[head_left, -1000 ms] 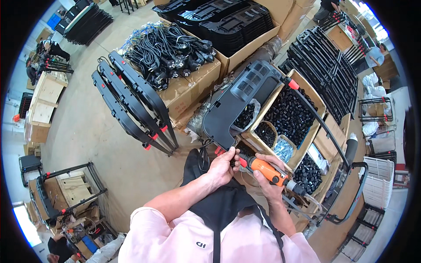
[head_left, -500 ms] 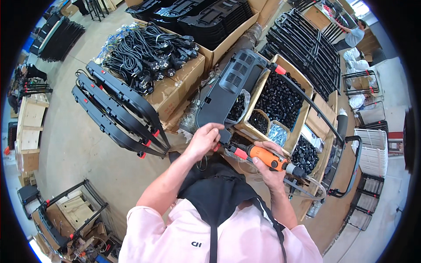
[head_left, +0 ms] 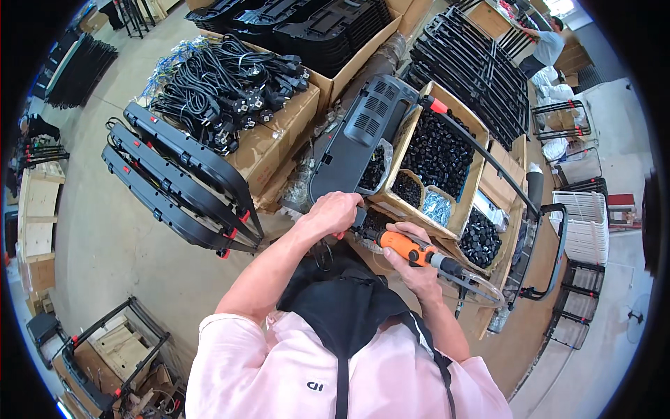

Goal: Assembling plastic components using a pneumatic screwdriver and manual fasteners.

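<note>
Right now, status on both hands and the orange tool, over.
Right hand closed around orange power tool. Left hand at near end of dark housing, grip unclear. Parts box just beyond the tool.

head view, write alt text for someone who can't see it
A person's right hand grips an orange power tool, while the left hand is at the near end of a dark plastic casing. Beyond them are a box of small black parts, a heap of black cables and stacked black frames.
</note>
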### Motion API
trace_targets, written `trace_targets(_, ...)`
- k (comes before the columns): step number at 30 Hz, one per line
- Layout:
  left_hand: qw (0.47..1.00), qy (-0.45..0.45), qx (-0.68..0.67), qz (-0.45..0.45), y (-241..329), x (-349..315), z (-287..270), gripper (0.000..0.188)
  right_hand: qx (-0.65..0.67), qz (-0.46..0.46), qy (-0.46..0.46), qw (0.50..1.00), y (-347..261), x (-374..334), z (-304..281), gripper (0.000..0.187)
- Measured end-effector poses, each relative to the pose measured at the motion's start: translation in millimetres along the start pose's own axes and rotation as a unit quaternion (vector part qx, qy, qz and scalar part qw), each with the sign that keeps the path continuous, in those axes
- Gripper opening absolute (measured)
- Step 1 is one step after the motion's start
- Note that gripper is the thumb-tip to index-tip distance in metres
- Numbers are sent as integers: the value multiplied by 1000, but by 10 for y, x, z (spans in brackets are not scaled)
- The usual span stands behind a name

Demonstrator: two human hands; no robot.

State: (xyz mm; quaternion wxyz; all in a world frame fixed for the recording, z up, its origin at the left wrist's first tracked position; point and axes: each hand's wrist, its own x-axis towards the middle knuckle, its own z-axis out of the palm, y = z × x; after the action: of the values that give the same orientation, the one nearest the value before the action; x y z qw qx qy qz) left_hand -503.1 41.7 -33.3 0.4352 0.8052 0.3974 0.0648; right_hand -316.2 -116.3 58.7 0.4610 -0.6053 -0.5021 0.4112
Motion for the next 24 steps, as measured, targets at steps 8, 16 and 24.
trace_targets(8,969,-23,-223,-100,139,-63,-116,28,-120,-4,-36,992,-120,143,127,48)
trace_targets(16,690,17,-716,-101,-144,-485,-35,20,-186,-9,-82,979,-236,255,206,43)
trace_targets(24,659,57,-738,-133,-140,-824,321,23,-183,7,-107,977,-137,306,213,43)
